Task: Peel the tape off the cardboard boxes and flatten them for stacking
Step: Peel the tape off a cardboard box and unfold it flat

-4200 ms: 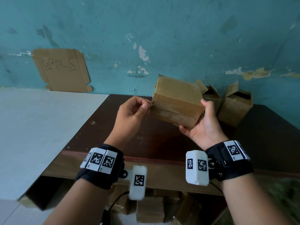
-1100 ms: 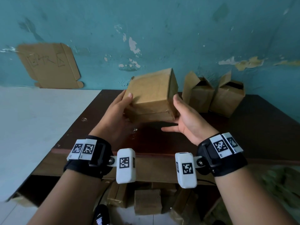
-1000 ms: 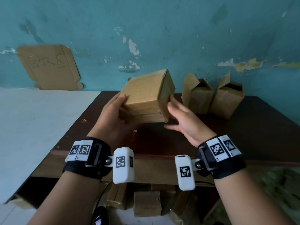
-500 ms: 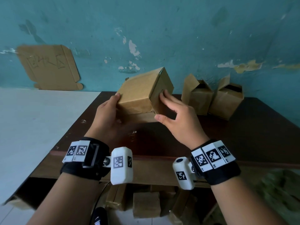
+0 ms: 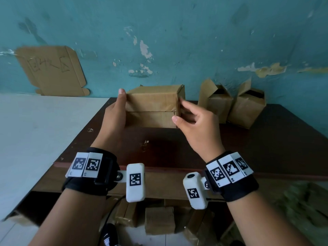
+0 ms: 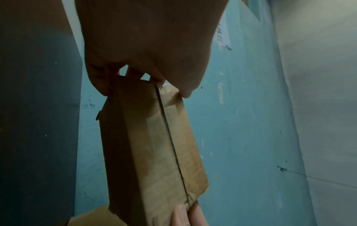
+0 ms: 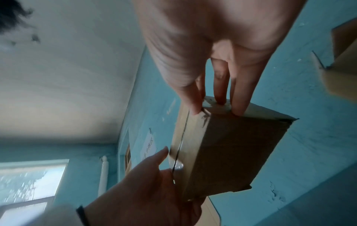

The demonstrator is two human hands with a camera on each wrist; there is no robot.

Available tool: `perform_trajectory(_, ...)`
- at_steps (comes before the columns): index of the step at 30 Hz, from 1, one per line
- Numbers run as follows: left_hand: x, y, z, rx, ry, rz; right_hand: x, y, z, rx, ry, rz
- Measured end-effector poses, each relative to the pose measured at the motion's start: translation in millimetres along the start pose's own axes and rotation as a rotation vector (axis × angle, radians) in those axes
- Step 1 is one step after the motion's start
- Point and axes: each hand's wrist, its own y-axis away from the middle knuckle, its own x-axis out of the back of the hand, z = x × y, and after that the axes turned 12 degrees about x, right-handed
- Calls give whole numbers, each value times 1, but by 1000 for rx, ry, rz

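Brown cardboard box (image 5: 151,107) is held over the dark table (image 5: 266,139): your left hand (image 5: 113,119) clasps its left end; your right hand (image 5: 197,125) touches its right end with straight fingertips, thumb clear.

Above the worktop (image 5: 266,139) are three cardboard boxes, one taped box (image 5: 150,107) and two open boxes (image 5: 215,103), plus one flattened cardboard sheet (image 5: 51,70), one left hand (image 5: 113,119), one right hand (image 5: 197,126), and several lower boxes (image 5: 159,221) too dim to count.
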Motion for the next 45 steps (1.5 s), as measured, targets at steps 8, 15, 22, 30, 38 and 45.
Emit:
perform_trajectory(8, 10, -9, -9, -433, -213, 83, 6, -5, 6, -152, -106, 125)
perform_trajectory(15, 8, -1, -10, -536, -171, 223, 6, -3, 15, -217, -150, 172)
perform_trajectory(22, 8, 2, -5, -535, -233, 136, 15, -6, 12, -248, -142, 171)
perform_trajectory(30, 4, 10, -5, -615, -199, 249, 13, -4, -3, -283, -307, 46)
perform_trajectory(38, -8, 26, -5, -657, -188, 96, 17, -9, 11, -261, -253, 105)
perform_trajectory(45, -13, 32, -8, -1040, -359, 115, 18, -10, 11, -278, -303, 182)
